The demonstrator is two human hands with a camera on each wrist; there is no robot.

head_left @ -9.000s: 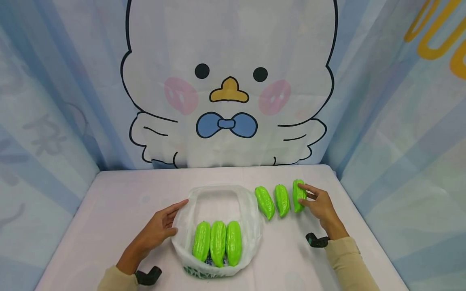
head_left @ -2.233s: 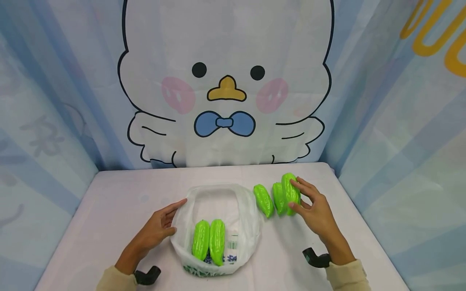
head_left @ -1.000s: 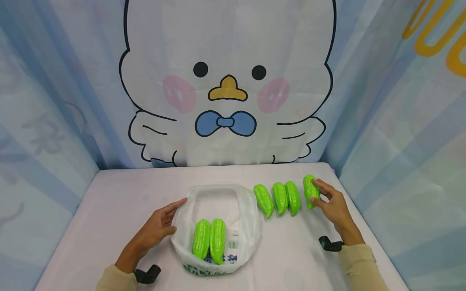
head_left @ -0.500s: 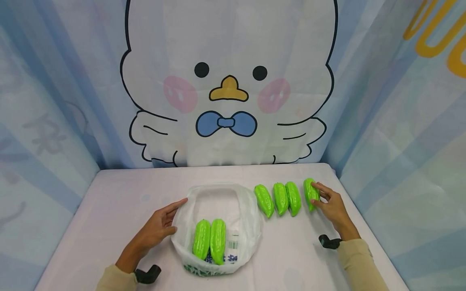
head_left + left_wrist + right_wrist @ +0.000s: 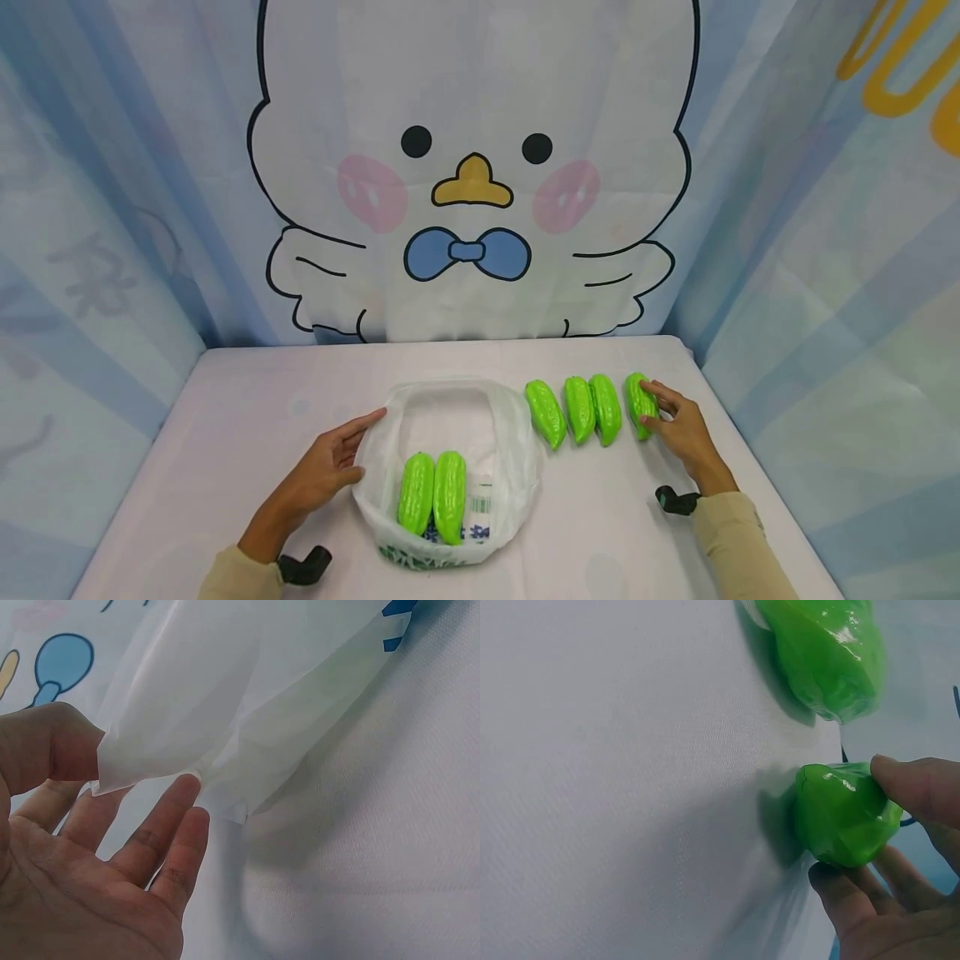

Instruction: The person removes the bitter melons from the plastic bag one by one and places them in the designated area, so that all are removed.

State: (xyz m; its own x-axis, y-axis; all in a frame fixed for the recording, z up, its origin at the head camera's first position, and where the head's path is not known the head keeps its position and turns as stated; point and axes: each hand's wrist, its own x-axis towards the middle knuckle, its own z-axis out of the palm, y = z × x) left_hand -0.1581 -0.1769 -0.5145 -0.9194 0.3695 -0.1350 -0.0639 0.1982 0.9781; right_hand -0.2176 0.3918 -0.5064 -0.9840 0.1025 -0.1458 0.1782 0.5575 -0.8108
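A white plastic bag [image 5: 517, 500] sits with its mouth spread wide on the table, two green bitter melons lying side by side inside. My left hand [image 5: 330, 471] holds the bag's left rim; in the left wrist view the thumb laps over the film edge and the other fingers extend below it. Right of the bag, three more bitter melons [image 5: 580, 410] lie in a row. My right hand [image 5: 682, 429] pinches a fourth bitter melon [image 5: 844, 817] between thumb and fingers at the row's right end, close over the white cloth. Thin shiny film covers it.
White cloth covers the table [image 5: 285, 400]. A printed curtain [image 5: 465, 308] with a cartoon bird stands behind its back edge, and curtains hang on both sides. Each wrist wears a small black camera [image 5: 303, 568].
One bitter melon has left the bag. My right hand has carried it right, past the others, to the row's end and lowered it slightly. My left hand has stayed at the bag.
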